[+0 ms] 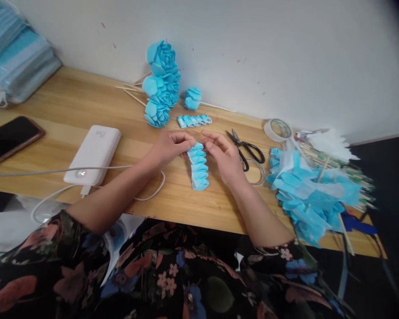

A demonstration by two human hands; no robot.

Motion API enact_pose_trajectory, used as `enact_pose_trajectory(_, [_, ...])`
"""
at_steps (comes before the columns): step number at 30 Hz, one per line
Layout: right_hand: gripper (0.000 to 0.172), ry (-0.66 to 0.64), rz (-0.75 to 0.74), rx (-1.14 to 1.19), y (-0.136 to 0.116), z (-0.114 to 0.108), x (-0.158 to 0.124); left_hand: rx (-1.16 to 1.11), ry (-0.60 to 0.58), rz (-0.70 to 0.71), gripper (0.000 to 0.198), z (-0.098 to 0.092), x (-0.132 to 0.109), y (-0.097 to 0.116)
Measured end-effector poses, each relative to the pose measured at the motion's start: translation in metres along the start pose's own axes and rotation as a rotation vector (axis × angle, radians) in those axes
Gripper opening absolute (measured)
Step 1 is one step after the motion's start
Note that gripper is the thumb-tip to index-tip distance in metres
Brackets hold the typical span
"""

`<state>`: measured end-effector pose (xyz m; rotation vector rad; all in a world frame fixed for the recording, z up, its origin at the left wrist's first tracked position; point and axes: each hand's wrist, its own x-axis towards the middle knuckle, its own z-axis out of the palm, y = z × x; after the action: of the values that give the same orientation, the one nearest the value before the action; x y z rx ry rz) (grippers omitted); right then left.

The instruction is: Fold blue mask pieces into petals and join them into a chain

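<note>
1. Front and centre, there it was: the folded blue strip (198, 170), pleated in a row of points, running toward the person over the wooden table (219, 210).
2. The left hand (169, 148) had it, thumb and forefinger clamped on the strip's far end!
3. In from the other side came the right hand (226, 159), thumb and forefinger drawn close together just beside that same end; whether they gripped anything, one could not tell. The two hands were near each other but apart.
4. Just beyond the fingers lay a second pleated strip (194, 120), set crosswise, and behind it a small blue bud (193, 98) on a stick.
5. Farther left, a cluster of blue flowers (161, 84), full-petalled, lay with their sticks pointing left.
6. Close by the right hand, black-handled scissors (240, 143) lay with blades parted, one handle by a tape ring (262, 175).
7. And out to the right, a loose heap of blue pieces (299, 177) crowded the table!
</note>
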<state>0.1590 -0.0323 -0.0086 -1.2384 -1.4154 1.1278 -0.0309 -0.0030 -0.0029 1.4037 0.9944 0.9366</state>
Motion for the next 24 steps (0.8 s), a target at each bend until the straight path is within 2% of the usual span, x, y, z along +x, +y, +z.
enact_pose_trajectory(5, [0.038,-0.019,-0.003,0.039,0.0,-0.003,0.001,-0.015,-0.004,-0.004,0.018,0.0,0.003,-0.001])
enact_pose_trajectory(10, [0.042,-0.056,0.151,0.159,-0.001,-0.012,0.003,-0.157,0.082,-0.08,0.019,-0.005,0.005,-0.005])
enact_pose_trajectory(15, [0.049,-0.129,0.26,0.239,-0.001,-0.01,0.002,-0.283,0.099,-0.097,0.022,-0.007,0.007,-0.006])
enact_pose_trajectory(19, [0.051,-0.138,0.266,0.227,0.001,-0.006,0.002,-0.313,0.098,-0.103,0.024,-0.007,0.008,-0.005])
enact_pose_trajectory(24, [0.043,-0.078,0.256,0.188,0.004,-0.006,0.003,-0.335,0.093,-0.12,0.024,-0.006,0.006,-0.003])
